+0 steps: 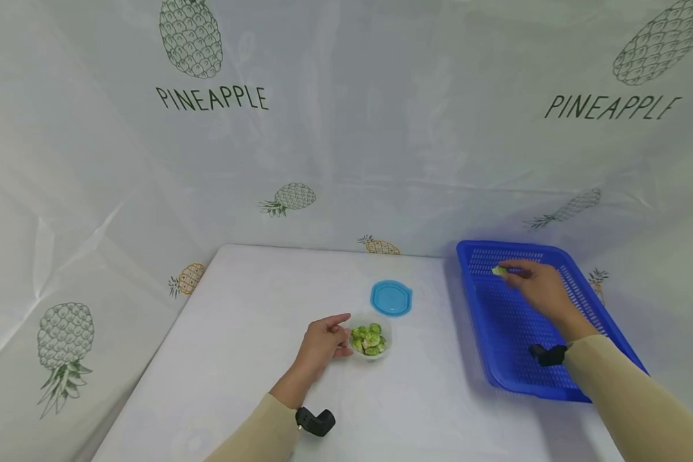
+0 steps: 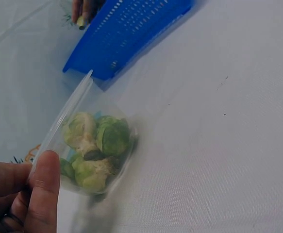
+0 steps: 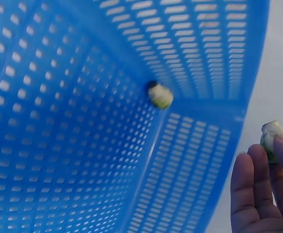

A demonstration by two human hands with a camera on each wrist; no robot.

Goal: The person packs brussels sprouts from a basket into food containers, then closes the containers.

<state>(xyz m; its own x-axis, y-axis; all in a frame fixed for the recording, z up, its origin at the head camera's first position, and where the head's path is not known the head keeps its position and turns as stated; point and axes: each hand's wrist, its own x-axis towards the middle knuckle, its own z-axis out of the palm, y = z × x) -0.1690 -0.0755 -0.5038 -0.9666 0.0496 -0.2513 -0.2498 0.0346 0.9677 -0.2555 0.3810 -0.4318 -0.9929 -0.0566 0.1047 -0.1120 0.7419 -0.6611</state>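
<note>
A Brussels sprout (image 1: 499,271) is pinched between the thumb and fingers of my right hand (image 1: 538,289), over the blue perforated basket (image 1: 479,308). In the right wrist view another Brussels sprout (image 3: 160,95) lies in a corner of that basket, and the held sprout (image 3: 272,138) shows beyond the rim. My left hand (image 1: 320,343) grips the rim of a small clear plastic bowl (image 1: 385,323) on the table. Several green Brussels sprouts (image 2: 113,136) are inside it, seen through its wall in the left wrist view.
A light blue lid (image 1: 391,298) lies flat on the white table (image 1: 265,289) just behind the bowl. The basket stands at the table's right side. White sheeting (image 1: 358,128) printed with pineapples rises behind and around the table.
</note>
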